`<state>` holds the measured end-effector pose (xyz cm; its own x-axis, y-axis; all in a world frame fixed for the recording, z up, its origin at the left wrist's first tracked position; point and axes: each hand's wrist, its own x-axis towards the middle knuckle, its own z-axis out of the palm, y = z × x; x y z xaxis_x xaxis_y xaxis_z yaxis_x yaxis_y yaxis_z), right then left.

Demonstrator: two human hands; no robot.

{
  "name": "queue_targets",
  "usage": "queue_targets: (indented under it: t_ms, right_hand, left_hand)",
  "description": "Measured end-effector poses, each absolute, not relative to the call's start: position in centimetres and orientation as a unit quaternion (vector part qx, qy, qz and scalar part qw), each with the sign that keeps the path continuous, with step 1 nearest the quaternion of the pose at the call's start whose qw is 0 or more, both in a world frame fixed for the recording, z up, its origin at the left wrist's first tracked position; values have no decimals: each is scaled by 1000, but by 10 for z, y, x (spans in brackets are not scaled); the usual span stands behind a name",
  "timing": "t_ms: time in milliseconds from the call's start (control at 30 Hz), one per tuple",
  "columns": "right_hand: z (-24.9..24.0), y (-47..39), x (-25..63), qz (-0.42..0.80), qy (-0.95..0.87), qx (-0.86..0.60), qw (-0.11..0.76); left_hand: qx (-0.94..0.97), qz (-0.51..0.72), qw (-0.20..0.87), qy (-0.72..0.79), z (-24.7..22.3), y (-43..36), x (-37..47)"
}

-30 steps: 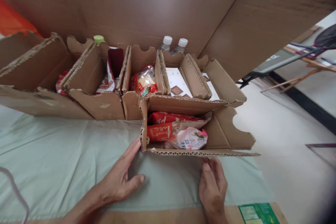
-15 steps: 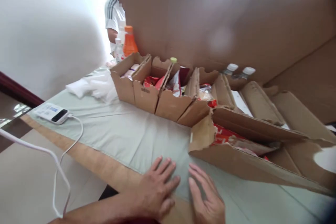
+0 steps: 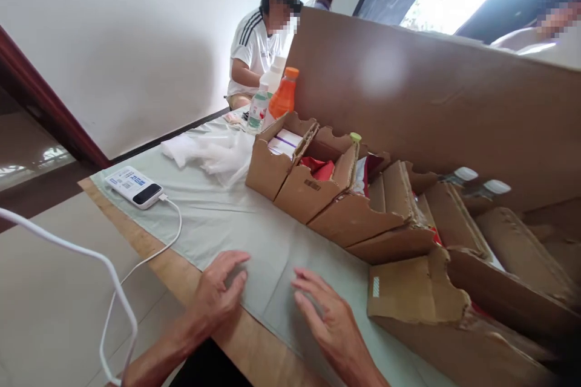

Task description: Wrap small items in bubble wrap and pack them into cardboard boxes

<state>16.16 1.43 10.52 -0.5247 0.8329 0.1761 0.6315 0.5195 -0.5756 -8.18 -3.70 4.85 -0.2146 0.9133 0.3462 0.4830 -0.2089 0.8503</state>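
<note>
My left hand (image 3: 220,290) rests near the front edge of the cloth-covered table (image 3: 254,230), its fingers curved and apart from the thumb, holding nothing. To its right, my right hand (image 3: 324,314) hovers at or just over the cloth with fingers spread and nothing between them. Nearest to the right hand is an open cardboard box (image 3: 408,290) with a small striped label. Behind it runs a row of cardboard bins, one with a red package (image 3: 318,168) and the leftmost with white boxes (image 3: 285,142).
A white device (image 3: 134,186) with a cable lies at the left. Crumpled clear plastic (image 3: 213,154), an orange bottle (image 3: 284,95) and a clear bottle (image 3: 258,110) stand or lie farther back. A tall cardboard panel (image 3: 408,84) rises behind the bins; a person (image 3: 258,42) sits beyond.
The view has turned left, so the bins and bottles appear farther right and the person shows more fully. My hands are farther apart, and the left hand is no longer flat on the cloth.
</note>
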Motion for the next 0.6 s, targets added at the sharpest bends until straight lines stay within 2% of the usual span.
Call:
queue_targets:
  t_ms: [133, 233, 333, 433, 500, 600]
  right_hand:
    - [143, 82, 81, 102, -907, -370, 174]
    - [151, 135, 8, 12, -937, -343, 69]
    - [151, 167, -44, -6, -945, -328, 0]
    - [152, 164, -56, 1, -947, -322, 15]
    - [155, 140, -40, 1, -948, -317, 37]
    - [154, 85, 4, 17, -947, -292, 134]
  left_hand:
    - [581, 530, 176, 592, 24, -28, -88]
    - [576, 538, 171, 591, 20, -31, -84]
    - [573, 544, 165, 590, 19, -32, -82]
    - [536, 561, 192, 602, 17, -33, -84]
    - [461, 600, 251, 604, 17, -33, -87]
    - [308, 690, 373, 538, 25, -31, -97]
